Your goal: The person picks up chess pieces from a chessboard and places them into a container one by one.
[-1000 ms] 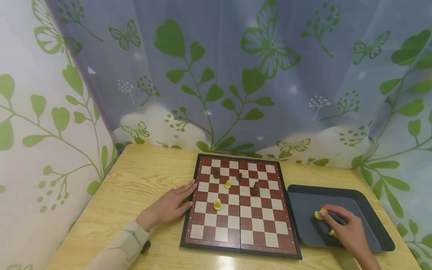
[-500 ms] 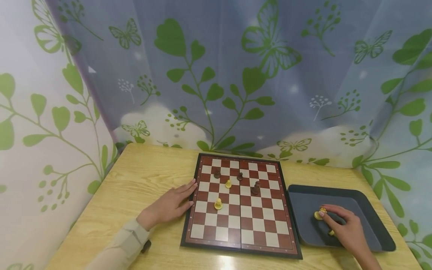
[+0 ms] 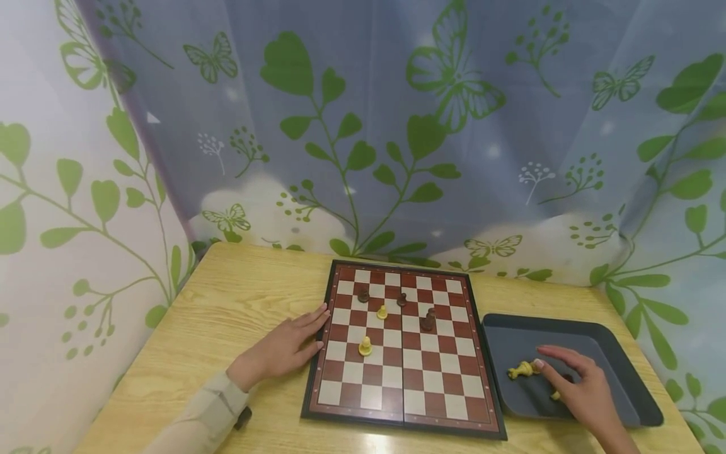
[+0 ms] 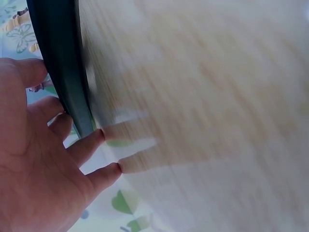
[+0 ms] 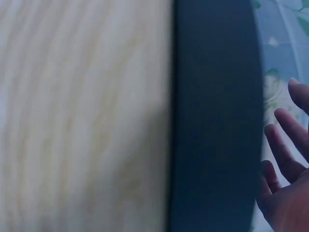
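My left hand (image 3: 279, 349) rests its fairly straight fingers against the left edge of the chessboard (image 3: 371, 395); the left wrist view shows those fingers (image 4: 99, 176) at the dark rim. Over the dark tray (image 3: 615, 353) is my right hand (image 3: 584, 384), its thumb and fingers apart. A cream chess piece (image 3: 522, 369) lies on its side in the tray, right by the thumb tip. Beneath that hand another cream piece (image 3: 556, 395) is mostly hidden. On the board stand a larger cream piece (image 3: 365, 347), a small cream pawn (image 3: 382, 312) and several dark pieces (image 3: 363, 295).
The tray stands close to the board's right side on a wooden table (image 3: 255, 271). A small black object (image 3: 242, 418) lies by the left sleeve. A patterned curtain (image 3: 386, 126) hangs behind the table.
Earlier my right hand pinched the cream piece in the tray. Now thumb and fingers have parted, and the piece lies on its side, farther left. My left hand stays at the board.
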`<state>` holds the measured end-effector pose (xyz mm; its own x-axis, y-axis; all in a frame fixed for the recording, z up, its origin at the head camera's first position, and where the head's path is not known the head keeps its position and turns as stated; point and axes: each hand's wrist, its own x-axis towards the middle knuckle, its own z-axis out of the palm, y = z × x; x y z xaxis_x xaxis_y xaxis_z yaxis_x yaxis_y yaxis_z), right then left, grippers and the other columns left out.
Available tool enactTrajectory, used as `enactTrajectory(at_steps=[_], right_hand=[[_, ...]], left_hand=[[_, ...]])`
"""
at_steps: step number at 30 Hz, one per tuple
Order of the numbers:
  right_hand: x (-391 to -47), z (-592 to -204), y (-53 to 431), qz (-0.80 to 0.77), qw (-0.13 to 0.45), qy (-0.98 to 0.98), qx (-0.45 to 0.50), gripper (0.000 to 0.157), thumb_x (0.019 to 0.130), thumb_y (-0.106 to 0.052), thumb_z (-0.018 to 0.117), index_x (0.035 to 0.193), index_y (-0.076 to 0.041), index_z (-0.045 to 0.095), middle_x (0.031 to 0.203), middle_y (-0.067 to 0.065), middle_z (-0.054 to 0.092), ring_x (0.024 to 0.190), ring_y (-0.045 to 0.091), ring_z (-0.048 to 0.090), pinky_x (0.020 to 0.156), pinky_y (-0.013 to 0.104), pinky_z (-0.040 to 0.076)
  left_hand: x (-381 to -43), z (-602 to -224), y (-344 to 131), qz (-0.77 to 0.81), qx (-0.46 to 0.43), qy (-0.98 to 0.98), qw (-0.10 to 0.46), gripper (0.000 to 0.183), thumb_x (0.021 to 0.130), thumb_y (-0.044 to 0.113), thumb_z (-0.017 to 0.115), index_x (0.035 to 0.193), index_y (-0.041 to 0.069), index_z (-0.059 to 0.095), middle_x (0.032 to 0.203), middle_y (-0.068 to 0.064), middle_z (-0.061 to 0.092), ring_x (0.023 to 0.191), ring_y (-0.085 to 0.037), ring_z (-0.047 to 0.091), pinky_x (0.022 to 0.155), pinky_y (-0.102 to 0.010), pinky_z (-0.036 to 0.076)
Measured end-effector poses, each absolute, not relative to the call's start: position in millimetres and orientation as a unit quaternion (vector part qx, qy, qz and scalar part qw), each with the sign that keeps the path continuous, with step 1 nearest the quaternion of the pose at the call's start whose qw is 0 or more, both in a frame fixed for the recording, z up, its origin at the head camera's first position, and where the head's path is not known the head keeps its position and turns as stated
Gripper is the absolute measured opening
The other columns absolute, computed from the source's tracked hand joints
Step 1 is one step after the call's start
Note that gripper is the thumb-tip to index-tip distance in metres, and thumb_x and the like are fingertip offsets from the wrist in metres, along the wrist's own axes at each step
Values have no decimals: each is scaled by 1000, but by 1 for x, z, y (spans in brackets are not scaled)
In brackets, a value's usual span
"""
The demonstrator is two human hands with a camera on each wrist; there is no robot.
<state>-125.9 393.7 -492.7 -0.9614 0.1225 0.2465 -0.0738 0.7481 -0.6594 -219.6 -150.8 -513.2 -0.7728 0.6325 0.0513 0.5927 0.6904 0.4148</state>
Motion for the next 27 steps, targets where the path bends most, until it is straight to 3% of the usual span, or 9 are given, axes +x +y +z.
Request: enactTrajectory(at_steps=[8, 10, 15, 17, 19, 23, 27], right_hand=[[-125, -464, 364, 364, 170, -914, 49, 26, 91, -11, 78, 116, -9, 76, 118, -8, 71, 110, -19, 48, 88, 4, 38], [-127, -457, 352, 366, 166, -914, 57, 25, 91, -11, 77, 115, -9, 76, 120, -6, 70, 112, -18, 46, 90, 11, 38], [-136, -447, 318, 388, 146, -907, 68, 23, 91, -12, 77, 115, -10, 76, 123, 4, 68, 115, -12, 41, 95, 43, 39], [-140, -443, 304, 404, 139, -901, 79, 23, 92, -12, 76, 115, -10, 76, 124, 8, 68, 116, -10, 42, 96, 46, 40], [-145, -438, 292, 427, 134, -889, 97, 23, 94, -10, 74, 117, -10, 75, 125, 9, 68, 118, -7, 45, 99, 42, 42], [-157, -428, 271, 466, 115, -867, 135, 25, 97, -10, 70, 122, -11, 73, 127, 5, 68, 122, -5, 50, 96, 22, 44], [-172, -425, 257, 479, 95, -860, 146, 28, 99, -13, 68, 126, -10, 71, 129, 7, 67, 112, 0, 54, 86, 24, 48]], left_hand=[[-218, -511, -152, 210, 339, 916, 46, 61, 108, 36, 46, 159, 6, 31, 168, -10, 23, 147, -40, 37, 112, -73, 32], [-218, -511, -151, 212, 339, 916, 46, 61, 108, 37, 45, 159, 6, 31, 168, -10, 23, 148, -41, 36, 112, -73, 31], [-219, -511, -150, 212, 339, 916, 43, 61, 108, 36, 46, 159, 5, 31, 167, -11, 24, 147, -41, 37, 112, -73, 32], [-219, -511, -150, 208, 339, 916, 44, 61, 108, 36, 45, 159, 5, 31, 167, -11, 24, 147, -41, 37, 112, -73, 32], [-218, -511, -150, 207, 340, 916, 45, 61, 108, 36, 45, 159, 5, 31, 167, -11, 24, 147, -41, 37, 112, -73, 32], [-218, -511, -150, 210, 339, 916, 42, 60, 108, 35, 46, 159, 5, 32, 167, -12, 25, 147, -42, 37, 112, -73, 31], [-218, -510, -150, 213, 338, 916, 38, 60, 108, 34, 46, 159, 5, 33, 167, -12, 26, 146, -42, 38, 111, -74, 32]])
